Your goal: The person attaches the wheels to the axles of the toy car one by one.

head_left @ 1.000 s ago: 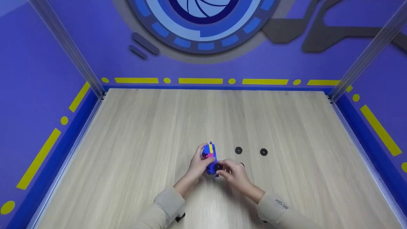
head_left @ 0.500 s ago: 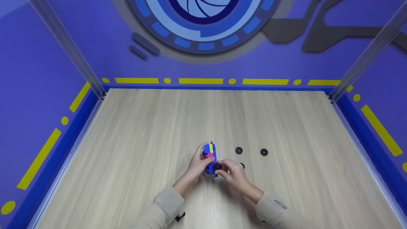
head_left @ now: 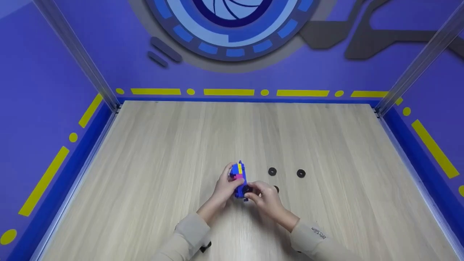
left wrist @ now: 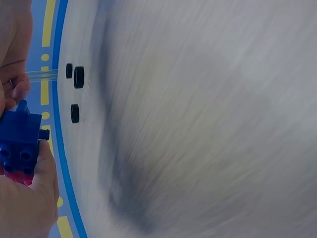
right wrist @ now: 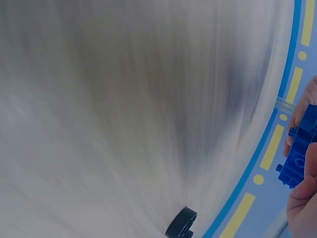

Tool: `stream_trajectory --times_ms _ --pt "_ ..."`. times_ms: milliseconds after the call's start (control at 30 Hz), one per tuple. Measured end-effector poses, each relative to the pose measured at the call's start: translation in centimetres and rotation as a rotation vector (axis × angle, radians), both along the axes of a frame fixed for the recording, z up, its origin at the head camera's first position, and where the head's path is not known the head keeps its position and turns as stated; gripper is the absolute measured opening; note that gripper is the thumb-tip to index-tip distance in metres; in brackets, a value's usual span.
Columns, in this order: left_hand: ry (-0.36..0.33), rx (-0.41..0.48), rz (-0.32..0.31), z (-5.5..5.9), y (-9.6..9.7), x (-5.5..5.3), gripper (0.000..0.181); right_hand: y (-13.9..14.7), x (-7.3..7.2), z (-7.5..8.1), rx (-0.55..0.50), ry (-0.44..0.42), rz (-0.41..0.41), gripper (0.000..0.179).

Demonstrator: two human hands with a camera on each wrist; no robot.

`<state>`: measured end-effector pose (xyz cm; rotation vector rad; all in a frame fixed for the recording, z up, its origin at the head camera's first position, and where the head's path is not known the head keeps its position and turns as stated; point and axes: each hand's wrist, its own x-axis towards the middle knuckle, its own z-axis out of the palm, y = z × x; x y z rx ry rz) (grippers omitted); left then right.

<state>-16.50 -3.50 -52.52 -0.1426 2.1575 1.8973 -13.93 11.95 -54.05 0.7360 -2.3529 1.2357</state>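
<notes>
My left hand (head_left: 224, 187) grips a small toy car (head_left: 240, 168) built of blue, yellow and magenta blocks, tilted with one side facing right. At the car's lower right side, my right hand (head_left: 269, 198) pinches a black wheel (head_left: 247, 189) between thumb and fingers, right against the body. The left wrist view shows the blue end of the car (left wrist: 20, 136) with round studs and a peg sticking out. In the right wrist view the car's blue underside (right wrist: 297, 156) has short pegs along its edge; fingers cover the rest.
Two black wheels, one nearer (head_left: 272, 171) and one farther right (head_left: 301, 173), lie on the wooden table (head_left: 163, 152). A third wheel (head_left: 277, 189) shows partly behind my right hand. Blue panels (head_left: 232, 79) with yellow marks enclose the table's back and sides.
My right hand has shifted slightly left with the wheel, closer in against the car's side. The left hand keeps its grip, and the loose wheels lie where they were.
</notes>
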Motion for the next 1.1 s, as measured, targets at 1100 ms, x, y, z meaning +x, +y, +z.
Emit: stream_trajectory --times_ms 1100 --pt "0.011 -0.023 0.021 0.24 0.05 -0.11 0.059 -0.49 0.25 0.10 -0.024 -0.177 -0.033 0.028"
